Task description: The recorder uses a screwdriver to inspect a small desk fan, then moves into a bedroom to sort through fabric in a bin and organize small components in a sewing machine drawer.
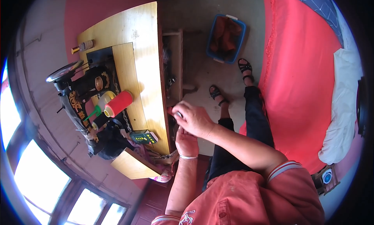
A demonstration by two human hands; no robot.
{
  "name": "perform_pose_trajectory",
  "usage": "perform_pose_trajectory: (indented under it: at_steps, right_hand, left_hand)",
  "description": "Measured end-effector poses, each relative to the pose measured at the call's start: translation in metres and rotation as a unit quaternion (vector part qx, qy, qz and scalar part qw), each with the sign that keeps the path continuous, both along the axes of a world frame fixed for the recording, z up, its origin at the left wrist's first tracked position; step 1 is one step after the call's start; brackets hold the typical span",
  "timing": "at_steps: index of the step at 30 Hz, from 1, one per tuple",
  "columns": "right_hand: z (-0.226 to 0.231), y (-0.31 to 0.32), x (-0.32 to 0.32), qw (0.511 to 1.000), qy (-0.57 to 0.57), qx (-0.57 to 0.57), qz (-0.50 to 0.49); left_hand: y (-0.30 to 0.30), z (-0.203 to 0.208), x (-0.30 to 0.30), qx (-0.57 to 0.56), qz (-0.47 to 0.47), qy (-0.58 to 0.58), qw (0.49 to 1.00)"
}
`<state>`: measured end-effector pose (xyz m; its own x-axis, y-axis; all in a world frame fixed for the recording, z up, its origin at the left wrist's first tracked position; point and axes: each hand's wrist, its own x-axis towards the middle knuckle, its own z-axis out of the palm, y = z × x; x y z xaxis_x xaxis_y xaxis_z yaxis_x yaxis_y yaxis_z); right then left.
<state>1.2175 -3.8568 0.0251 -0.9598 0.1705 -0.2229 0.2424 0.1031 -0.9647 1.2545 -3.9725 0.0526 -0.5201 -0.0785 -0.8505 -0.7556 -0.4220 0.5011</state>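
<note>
Small grey object (179, 114) sits at the fingertip end of the right hand (194, 119), between the curled fingers and thumb, which look drawn together on it; what it is cannot be told at this size. The left hand (187, 143) is just below the right one, partly covered by it, so whether its fingers are apart or closed cannot be told. Both hands are just off the worktop (146, 69), beside its long right edge, nearer its near corner than its far one. A red patch (170, 110) shows between the right fingertips and that edge.

On the worktop, a green box (144, 137) lies by the near right corner. Further in from the right edge, a red thread cone (119, 103) lies tilted, beside the black sewing machine (74, 102) at the left edge.
</note>
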Motion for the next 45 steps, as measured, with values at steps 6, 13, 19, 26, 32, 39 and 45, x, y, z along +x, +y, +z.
perform_pose_trajectory:
  at_steps: [6, 13, 19, 26, 32, 39, 45]
  right_hand:
    - [-0.015, 0.055, -0.050, 0.983, -0.036, 0.176, -0.031]
    - [-0.026, 0.054, -0.056, 0.977, 0.051, 0.198, -0.064]
    - [-0.026, 0.050, -0.031, 0.935, -0.105, -0.308, -0.140]
    - [-0.011, 0.066, -0.001, 0.822, -0.156, -0.526, -0.153]
    - [-0.009, 0.068, 0.002, 0.806, -0.168, -0.550, -0.141]
    - [-0.003, 0.072, 0.009, 0.776, -0.124, -0.611, -0.091]
    - [0.000, 0.078, 0.010, 0.881, -0.088, -0.463, -0.034]
  left_hand:
    - [-0.003, 0.001, -0.010, 0.032, 0.067, -0.058, 0.996]
    - [0.027, 0.003, -0.036, -0.055, 0.053, -0.079, 0.994]
    - [0.034, 0.001, -0.044, -0.142, 0.022, -0.130, 0.981]
    - [0.028, 0.005, -0.057, -0.083, -0.065, -0.160, 0.982]
    - [0.031, -0.007, -0.060, -0.105, -0.029, -0.177, 0.978]
    - [0.038, -0.010, -0.052, -0.110, 0.097, -0.082, 0.986]
    - [0.035, -0.008, -0.054, -0.147, 0.094, -0.011, 0.985]
